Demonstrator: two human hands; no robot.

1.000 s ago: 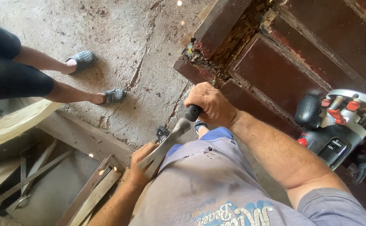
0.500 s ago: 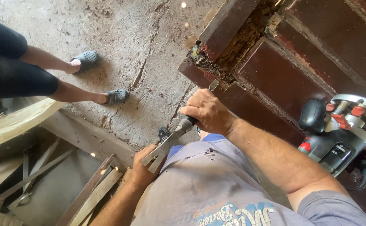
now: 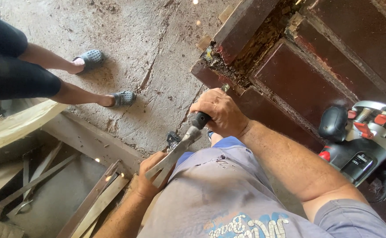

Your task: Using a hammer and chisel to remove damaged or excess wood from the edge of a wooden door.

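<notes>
My right hand (image 3: 219, 112) is closed around the black grip of a hammer-like tool (image 3: 182, 145), right at the broken, rotted edge of a dark red-brown wooden door (image 3: 299, 83). A small metal tip (image 3: 225, 87) pokes out above its knuckles. The tool's metal shaft runs down-left to a forked claw end, which my left hand (image 3: 149, 178) grips from below, in front of my grey shirt. Crumbled wood shows in the door's gap (image 3: 254, 53).
A black, grey and red power router (image 3: 360, 141) lies on the door at right. Another person's legs in grey clogs (image 3: 122, 98) stand on the cracked concrete floor (image 3: 157, 48). Planks and slats (image 3: 96, 198) lie at lower left.
Both hands keep their grip on the tool. My right hand has shifted slightly against the door's broken edge, and a metal tip now shows above it.
</notes>
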